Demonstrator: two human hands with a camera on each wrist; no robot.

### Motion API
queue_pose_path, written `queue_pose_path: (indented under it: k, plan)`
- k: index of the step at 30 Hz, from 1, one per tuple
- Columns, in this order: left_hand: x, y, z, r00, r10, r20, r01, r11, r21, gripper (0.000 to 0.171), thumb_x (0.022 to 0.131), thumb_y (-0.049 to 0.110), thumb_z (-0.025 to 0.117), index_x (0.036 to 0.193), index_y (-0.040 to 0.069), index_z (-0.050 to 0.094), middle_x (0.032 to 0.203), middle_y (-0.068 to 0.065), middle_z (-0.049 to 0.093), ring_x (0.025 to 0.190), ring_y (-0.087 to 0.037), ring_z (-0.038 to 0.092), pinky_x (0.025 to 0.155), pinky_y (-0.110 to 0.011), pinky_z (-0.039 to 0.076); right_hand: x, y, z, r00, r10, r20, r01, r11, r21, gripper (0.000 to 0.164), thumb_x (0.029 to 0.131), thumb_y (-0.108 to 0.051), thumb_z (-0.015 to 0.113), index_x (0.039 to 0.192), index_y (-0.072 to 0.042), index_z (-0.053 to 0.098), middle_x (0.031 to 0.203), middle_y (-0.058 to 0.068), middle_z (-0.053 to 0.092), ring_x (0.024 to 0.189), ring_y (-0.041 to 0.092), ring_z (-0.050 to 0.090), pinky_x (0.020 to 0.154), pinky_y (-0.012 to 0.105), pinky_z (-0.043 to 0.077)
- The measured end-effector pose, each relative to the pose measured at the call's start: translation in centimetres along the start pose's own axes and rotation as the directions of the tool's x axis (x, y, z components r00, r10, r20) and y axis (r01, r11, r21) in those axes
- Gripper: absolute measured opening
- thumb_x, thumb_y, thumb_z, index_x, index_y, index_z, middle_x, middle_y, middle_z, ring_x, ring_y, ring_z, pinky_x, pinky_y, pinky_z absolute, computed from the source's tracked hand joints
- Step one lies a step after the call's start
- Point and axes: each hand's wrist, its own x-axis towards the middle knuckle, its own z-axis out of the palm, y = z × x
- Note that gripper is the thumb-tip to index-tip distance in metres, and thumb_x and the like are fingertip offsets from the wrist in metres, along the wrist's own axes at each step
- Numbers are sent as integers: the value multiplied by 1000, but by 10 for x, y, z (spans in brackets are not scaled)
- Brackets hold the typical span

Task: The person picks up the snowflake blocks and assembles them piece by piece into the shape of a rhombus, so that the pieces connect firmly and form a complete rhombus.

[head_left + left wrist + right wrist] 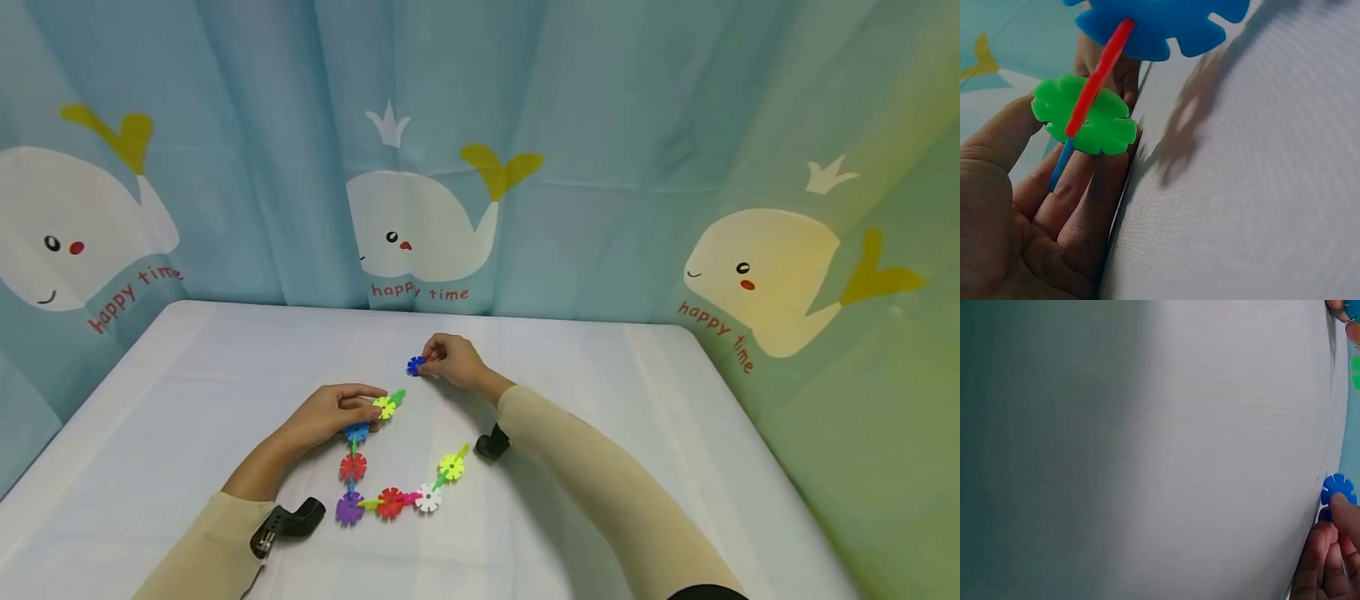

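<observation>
My left hand (330,414) pinches one end of a chain of slotted snowflake discs, near a yellow disc (385,407) with a green one standing edge-on beyond it. In the left wrist view, a green disc (1109,125) lies between thumb and fingers, joined to a red edge-on disc (1102,75) and a blue disc (1166,31). Farther back and to the right, my right hand (459,362) pinches a separate dark blue snowflake disc (415,366) between thumb and fingertips. That blue disc (1337,484) also shows at the right wrist view's edge.
The chain bends at a purple disc (349,508), then runs right through a red disc (390,502) and a white disc (428,497) to a yellow disc (452,467) at its free end. A white cloth covers the table (600,417); a whale-print curtain (600,125) hangs behind.
</observation>
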Motion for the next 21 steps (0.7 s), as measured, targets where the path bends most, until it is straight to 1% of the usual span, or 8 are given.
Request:
queue_pose_path:
  k: [2,4,7,9,12,15,19,21]
  plan:
    - [0,0,0,1000,-1,6,1,1000,-1,48,94,34,68,132,6,61,103,-6,75,93,-15,70,103,-45,44,-6,3,-2,1000,8,-4,-8,999,46,15,87,-10,75,96,-5,64,81,0,60,70,9,55,64,20,46]
    - [1,1,1,1000,1,11,-1,1000,-9,49,93,34,69,133,6,61,102,-6,75,93,-15,70,102,-43,45,-14,7,-4,1000,18,4,-18,993,120,14,89,-9,72,100,-4,64,81,1,61,69,9,57,63,20,48]
    - [1,0,1,1000,1,17,-1,999,-40,51,92,33,70,133,5,60,100,-6,75,93,-15,70,101,-38,46,-27,13,-10,999,38,20,-42,972,232,18,92,-8,68,108,-2,66,83,5,66,71,10,61,66,22,51]
    - [1,1,1,1000,-4,18,5,997,-79,52,92,31,71,134,3,58,100,-8,75,93,-17,70,96,-32,49,-37,17,-15,998,52,29,-58,955,292,21,93,-8,67,113,-1,66,86,7,68,73,11,63,68,23,53]
    - [1,2,2,999,-32,6,33,992,-121,56,91,31,72,135,2,56,100,-9,75,90,-16,69,79,-28,54,-49,23,-21,997,78,30,-83,929,362,25,94,-6,66,118,-1,66,89,9,68,76,12,65,73,25,56]
    - [2,3,6,998,-68,-17,65,984,-169,58,89,31,74,136,1,56,98,-8,76,85,-14,69,65,-27,56,-57,28,-26,993,112,21,-110,900,421,26,94,-5,65,119,0,66,92,8,67,78,11,68,75,25,57]
    - [3,6,14,996,-86,-34,76,969,-234,58,90,28,74,137,0,54,96,-8,76,82,-11,70,60,-26,57,-62,34,-31,989,150,6,-133,856,500,27,95,-4,63,121,3,65,99,9,68,78,11,68,74,24,57]
    - [4,7,19,995,-92,-48,78,965,-250,58,90,28,74,137,1,54,96,-8,76,82,-11,70,59,-25,56,-65,37,-33,989,146,0,-124,845,521,28,95,-3,62,122,5,63,99,10,68,78,11,68,73,23,57]
